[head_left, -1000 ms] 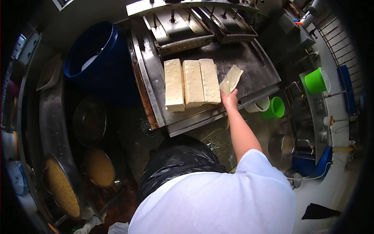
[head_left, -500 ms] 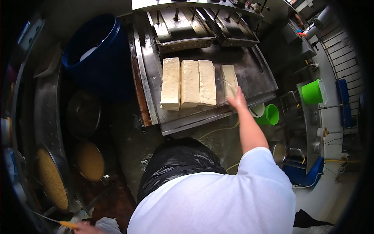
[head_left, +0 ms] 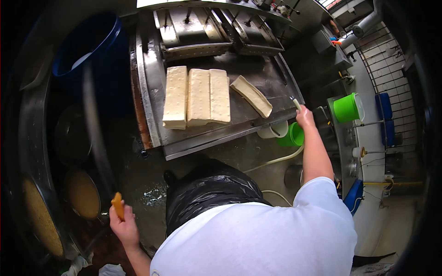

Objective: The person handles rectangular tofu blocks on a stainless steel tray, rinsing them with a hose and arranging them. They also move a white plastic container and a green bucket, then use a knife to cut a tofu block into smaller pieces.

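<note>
My left hand (head_left: 124, 225), at the lower left, is closed round the yellow handle (head_left: 118, 205) of a long knife. Its blade (head_left: 93, 119) points up and away, smeared by motion. Out to the right, my right hand (head_left: 305, 118) grips the pale end of a hose (head_left: 297, 105) by the corner of a steel table (head_left: 202, 148). Large cream blocks that look like tofu stand side by side there: a left one (head_left: 175, 96), a middle one (head_left: 199, 96) and a right one (head_left: 219, 96). A thin offcut strip (head_left: 252, 96) lies slantwise beside them, apart from both hands.
Metal press trays (head_left: 193, 34) sit at the table's far side. A blue barrel (head_left: 110, 55) stands left. Round pans of tan stuff (head_left: 83, 193) are lower left. Green buckets (head_left: 291, 135) (head_left: 346, 108) are at right. Hose (head_left: 276, 160) crosses the wet floor.
My left hand has risen from the lower left edge with the knife. My right hand has left the strip and moved right, now holding the hose. The strip has turned slantwise.
</note>
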`<control>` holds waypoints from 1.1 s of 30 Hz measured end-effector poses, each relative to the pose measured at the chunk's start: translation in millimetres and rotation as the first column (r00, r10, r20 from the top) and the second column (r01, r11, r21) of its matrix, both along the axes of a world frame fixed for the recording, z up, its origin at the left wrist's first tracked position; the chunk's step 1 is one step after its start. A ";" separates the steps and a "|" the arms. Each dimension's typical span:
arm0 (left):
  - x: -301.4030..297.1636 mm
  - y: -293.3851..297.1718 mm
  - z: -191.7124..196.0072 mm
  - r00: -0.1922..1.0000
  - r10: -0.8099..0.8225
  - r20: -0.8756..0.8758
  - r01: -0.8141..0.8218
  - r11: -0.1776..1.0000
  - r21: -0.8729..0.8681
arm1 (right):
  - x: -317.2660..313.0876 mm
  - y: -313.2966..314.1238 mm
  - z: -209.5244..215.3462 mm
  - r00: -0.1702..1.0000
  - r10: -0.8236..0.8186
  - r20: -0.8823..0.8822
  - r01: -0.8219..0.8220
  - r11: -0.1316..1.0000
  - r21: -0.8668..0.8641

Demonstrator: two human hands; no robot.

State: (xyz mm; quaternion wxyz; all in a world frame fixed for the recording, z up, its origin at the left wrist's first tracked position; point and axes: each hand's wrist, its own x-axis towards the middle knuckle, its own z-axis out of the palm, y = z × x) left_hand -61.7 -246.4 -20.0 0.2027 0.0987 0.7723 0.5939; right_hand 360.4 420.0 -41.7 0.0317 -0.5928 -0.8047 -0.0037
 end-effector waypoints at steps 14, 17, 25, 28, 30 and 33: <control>207.8 352.3 -39.7 0.764 -0.402 0.505 0.442 0.896 0.045 | -71.5 19.2 -112.3 0.970 0.148 -0.191 -0.217 0.882 -0.418; 226.2 385.8 -40.1 0.738 -0.304 0.602 0.385 0.923 -0.005 | -66.7 34.8 -118.8 0.931 0.238 -0.276 -0.346 0.816 -0.462; 245.0 421.5 -74.4 0.811 -0.132 0.571 0.230 0.968 -0.103 | -45.0 138.6 -146.9 0.838 0.398 -0.374 -0.532 0.750 -0.393; 245.7 426.5 -93.2 0.802 -0.099 0.589 0.180 0.980 -0.081 | -34.7 145.1 -162.1 0.834 0.355 -0.422 -0.517 0.772 -0.371; 245.3 427.7 -100.1 0.789 -0.087 0.608 0.154 0.986 -0.059 | -32.1 137.7 -166.9 0.797 0.331 -0.505 -0.521 0.800 -0.297; 242.8 427.1 -106.9 0.778 -0.102 0.620 0.145 0.989 -0.019 | -28.9 130.7 -164.1 0.770 0.162 -0.617 -0.505 0.745 -0.436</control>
